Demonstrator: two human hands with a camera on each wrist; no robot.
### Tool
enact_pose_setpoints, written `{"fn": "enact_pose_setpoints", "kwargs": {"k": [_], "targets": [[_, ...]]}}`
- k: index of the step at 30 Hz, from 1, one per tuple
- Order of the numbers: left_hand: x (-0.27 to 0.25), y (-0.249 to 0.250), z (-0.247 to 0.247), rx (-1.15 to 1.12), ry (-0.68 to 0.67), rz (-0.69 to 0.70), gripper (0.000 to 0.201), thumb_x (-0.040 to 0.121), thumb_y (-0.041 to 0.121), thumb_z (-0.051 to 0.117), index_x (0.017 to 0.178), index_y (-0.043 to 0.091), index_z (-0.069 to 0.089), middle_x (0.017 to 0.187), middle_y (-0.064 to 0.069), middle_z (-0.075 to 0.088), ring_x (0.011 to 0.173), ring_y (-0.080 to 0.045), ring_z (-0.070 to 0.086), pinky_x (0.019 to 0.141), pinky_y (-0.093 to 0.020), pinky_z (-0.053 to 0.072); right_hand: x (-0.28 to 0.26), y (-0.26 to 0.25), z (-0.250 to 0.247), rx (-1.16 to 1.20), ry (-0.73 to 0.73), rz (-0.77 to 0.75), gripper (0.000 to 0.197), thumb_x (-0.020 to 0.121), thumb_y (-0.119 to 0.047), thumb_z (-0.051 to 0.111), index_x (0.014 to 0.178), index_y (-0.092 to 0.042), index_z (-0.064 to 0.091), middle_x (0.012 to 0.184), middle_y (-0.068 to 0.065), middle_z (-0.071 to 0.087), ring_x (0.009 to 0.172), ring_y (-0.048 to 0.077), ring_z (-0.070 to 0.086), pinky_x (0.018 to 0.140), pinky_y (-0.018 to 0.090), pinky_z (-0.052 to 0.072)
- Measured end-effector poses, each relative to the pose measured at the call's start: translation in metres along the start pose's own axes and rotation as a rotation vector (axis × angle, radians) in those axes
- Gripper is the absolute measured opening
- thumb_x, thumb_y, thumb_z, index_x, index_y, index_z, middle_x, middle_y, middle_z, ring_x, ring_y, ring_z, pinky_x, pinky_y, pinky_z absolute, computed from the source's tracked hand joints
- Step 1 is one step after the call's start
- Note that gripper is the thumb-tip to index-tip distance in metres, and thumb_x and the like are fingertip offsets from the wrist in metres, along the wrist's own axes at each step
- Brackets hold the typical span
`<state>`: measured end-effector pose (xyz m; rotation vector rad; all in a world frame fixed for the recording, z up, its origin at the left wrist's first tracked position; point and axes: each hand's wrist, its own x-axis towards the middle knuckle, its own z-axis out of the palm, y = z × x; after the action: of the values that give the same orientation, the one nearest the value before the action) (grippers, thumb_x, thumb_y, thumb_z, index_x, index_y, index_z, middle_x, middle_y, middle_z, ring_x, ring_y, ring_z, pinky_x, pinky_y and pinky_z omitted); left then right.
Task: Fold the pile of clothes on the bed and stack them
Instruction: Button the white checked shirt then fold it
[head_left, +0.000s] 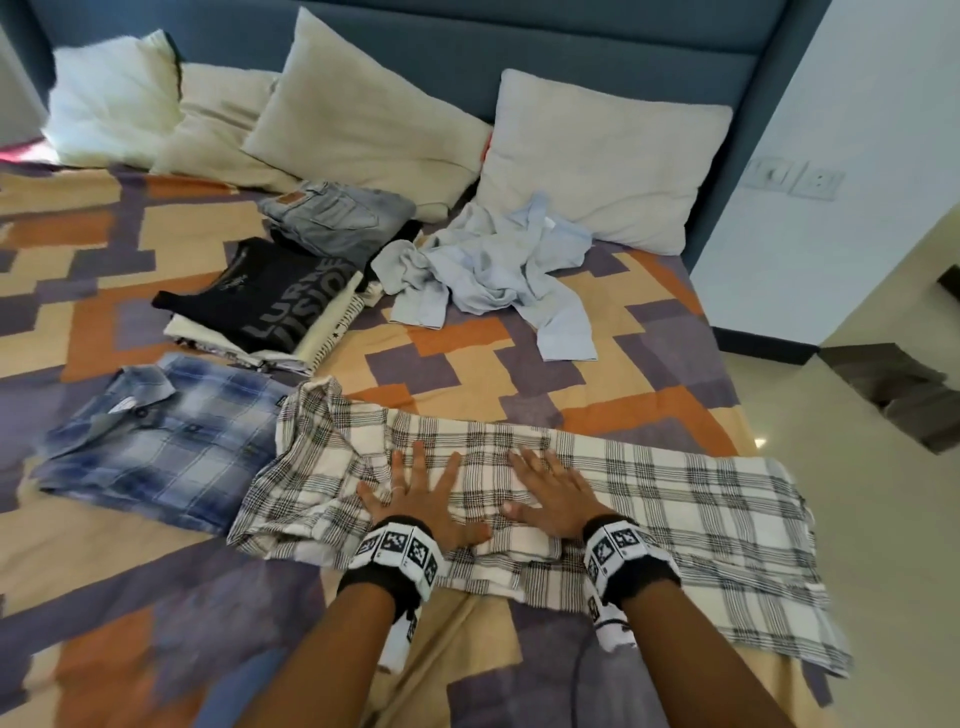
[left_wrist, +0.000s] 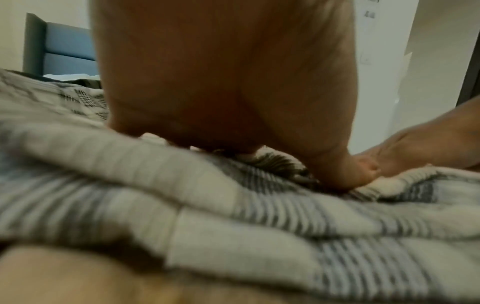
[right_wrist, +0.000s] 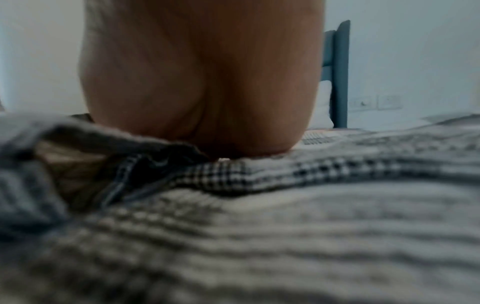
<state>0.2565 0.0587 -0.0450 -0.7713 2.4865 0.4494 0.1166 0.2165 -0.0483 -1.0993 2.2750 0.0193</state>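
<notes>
A white and black plaid shirt (head_left: 675, 493) lies spread across the near part of the bed, folded lengthwise. My left hand (head_left: 415, 493) presses flat on it with fingers spread. Beside it my right hand (head_left: 550, 493) also lies flat on the cloth. In the left wrist view the palm (left_wrist: 228, 82) sits on the plaid cloth (left_wrist: 233, 236); the right wrist view shows the other palm (right_wrist: 202, 82) on plaid cloth (right_wrist: 285, 226). A folded blue plaid shirt (head_left: 166, 441) lies left. A crumpled light blue shirt (head_left: 493, 265) lies further back.
A stack topped by a folded black printed T-shirt (head_left: 270, 291) and folded grey jeans (head_left: 337, 213) sit behind the blue plaid shirt. Several pillows (head_left: 597, 156) lean on the blue headboard (head_left: 519, 41). The patterned bedspread (head_left: 467, 353) ends at the right, by the floor (head_left: 857, 571).
</notes>
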Motion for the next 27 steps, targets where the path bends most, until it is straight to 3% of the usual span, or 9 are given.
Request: {"fn": "enact_pose_setpoints", "kwargs": {"k": [2,5,10,15,18,20,23,25,27], "targets": [[-0.001,-0.003,0.004,-0.015,-0.018,-0.007,0.124,0.053,0.099,0.04,0.139,0.048,-0.033,0.142,0.001,-0.052,0.138,-0.034,-0.038,0.1,-0.076,-0.015,0.005,0.006,0.003,0.001,-0.022,0.004,0.083,0.093,-0.071,0.027,0.153,-0.035,-0.018,0.159,-0.009,-0.027,0.147,0.023,-0.025,0.118,0.052,-0.009],[-0.002,-0.001,0.007,0.007,-0.019,-0.022,0.134,0.044,0.101,0.044,0.136,0.048,-0.037,0.141,0.0,-0.053,0.136,-0.034,-0.04,0.096,-0.078,-0.018,0.007,0.005,0.006,0.002,0.008,0.014,0.084,0.093,-0.071,0.028,0.153,-0.035,-0.019,0.159,-0.009,-0.028,0.146,0.023,-0.027,0.117,0.053,-0.012],[-0.011,0.012,0.006,0.031,0.012,-0.069,0.137,0.046,0.097,0.051,0.14,0.045,-0.034,0.146,-0.004,-0.048,0.136,-0.036,-0.04,0.096,-0.078,-0.019,-0.003,0.007,0.019,0.052,0.075,-0.048,0.12,0.051,-0.101,0.001,0.151,-0.039,-0.02,0.153,-0.012,-0.033,0.138,0.016,-0.033,0.115,0.055,-0.014],[-0.029,0.033,0.013,0.122,0.113,0.009,0.115,0.074,0.081,0.051,0.141,0.042,-0.034,0.148,-0.007,-0.045,0.138,-0.039,-0.035,0.1,-0.078,-0.014,-0.041,0.028,0.027,0.125,0.034,-0.047,0.09,0.087,-0.077,0.034,0.154,-0.038,-0.013,0.16,-0.005,-0.025,0.148,0.025,-0.023,0.117,0.053,-0.01],[-0.039,0.05,0.021,0.173,0.079,0.162,0.075,0.102,0.04,0.041,0.145,0.05,-0.02,0.155,-0.001,-0.035,0.144,-0.035,-0.026,0.106,-0.074,-0.007,-0.077,0.053,0.026,0.169,0.083,0.075,0.074,0.101,-0.046,0.044,0.158,-0.026,0.001,0.164,0.002,-0.011,0.151,0.027,-0.01,0.12,0.048,-0.001],[-0.049,0.063,0.026,0.194,0.041,0.17,0.077,0.103,0.008,0.031,0.146,0.052,-0.015,0.157,-0.001,-0.03,0.145,-0.036,-0.022,0.107,-0.074,-0.007,-0.107,0.071,0.033,0.41,0.222,0.118,0.063,0.1,-0.035,0.053,0.154,-0.014,0.027,0.163,0.008,0.015,0.151,0.026,0.012,0.12,0.043,0.016],[-0.062,0.087,0.04,0.269,0.075,0.158,0.082,0.097,-0.005,0.03,0.152,0.04,-0.011,0.159,-0.001,-0.025,0.145,-0.039,-0.02,0.106,-0.075,-0.008,-0.157,0.107,0.065,0.791,0.698,0.254,0.033,0.094,-0.023,0.066,0.123,-0.008,0.064,0.128,0.009,0.062,0.121,0.025,0.055,0.099,0.034,0.042],[-0.066,0.105,0.051,0.257,0.091,0.186,0.083,0.095,-0.007,0.034,0.154,0.029,-0.01,0.16,0.0,-0.023,0.146,-0.037,-0.019,0.107,-0.074,-0.004,-0.184,0.131,0.085,0.881,0.964,0.464,0.023,0.092,-0.017,0.066,0.112,-0.005,0.069,0.112,0.013,0.069,0.109,0.031,0.062,0.092,0.034,0.044],[-0.069,0.13,0.06,0.227,0.062,0.263,0.084,0.095,-0.007,0.038,0.154,0.026,-0.012,0.16,0.003,-0.022,0.147,-0.034,-0.017,0.109,-0.073,-0.001,-0.201,0.154,0.095,0.913,1.057,0.678,0.021,0.094,-0.018,0.063,0.107,-0.003,0.07,0.108,0.018,0.07,0.104,0.034,0.063,0.088,0.033,0.042]]}}
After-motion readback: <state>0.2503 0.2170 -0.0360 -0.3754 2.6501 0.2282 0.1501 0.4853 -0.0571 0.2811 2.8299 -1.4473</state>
